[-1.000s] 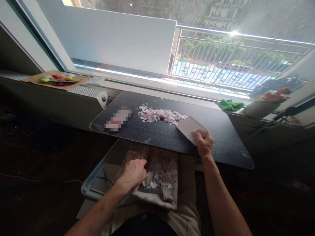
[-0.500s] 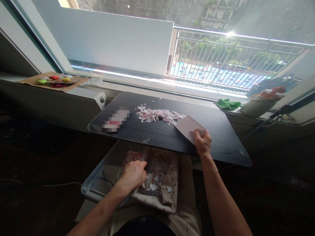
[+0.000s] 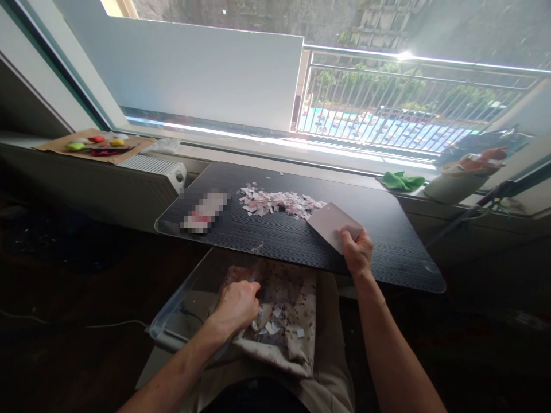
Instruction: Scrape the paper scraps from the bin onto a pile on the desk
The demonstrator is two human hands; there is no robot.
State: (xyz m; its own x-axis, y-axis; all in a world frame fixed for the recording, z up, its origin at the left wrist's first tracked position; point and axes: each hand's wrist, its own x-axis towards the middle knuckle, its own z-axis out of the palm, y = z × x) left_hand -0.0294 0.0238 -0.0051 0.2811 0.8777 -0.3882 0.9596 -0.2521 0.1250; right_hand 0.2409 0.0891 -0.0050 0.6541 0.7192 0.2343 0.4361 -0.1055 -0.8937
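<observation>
My right hand (image 3: pixel 358 248) is closed around the near corner of a flat, pale plastic scraper (image 3: pixel 333 223), thumb on top. The scraper's far-left edge touches the right end of a pile of small cut paper pieces (image 3: pixel 279 202) spread on the black table (image 3: pixel 267 238). Below the table's front edge, my left hand (image 3: pixel 240 301) is closed, fingers curled downward beside a clear plastic bin (image 3: pixel 167 315). What those fingers grip is hidden. Under and right of that hand, a spotted cloth (image 3: pixel 297 358) lies over my lap, with several paper scraps (image 3: pixel 272 327) on it.
A blurred-out pale and red item (image 3: pixel 205 212) lies at the table's left. On the sill are a green cloth (image 3: pixel 401 181) and a pale container (image 3: pixel 451 182). A brown board (image 3: pixel 55 147) with colourful lumps rests above the radiator (image 3: pixel 152 167).
The view has shifted slightly, moving everything a little rightward in the picture. Both hands keep nearly the same pose, and the scraper stays at the end of the paper pile.
</observation>
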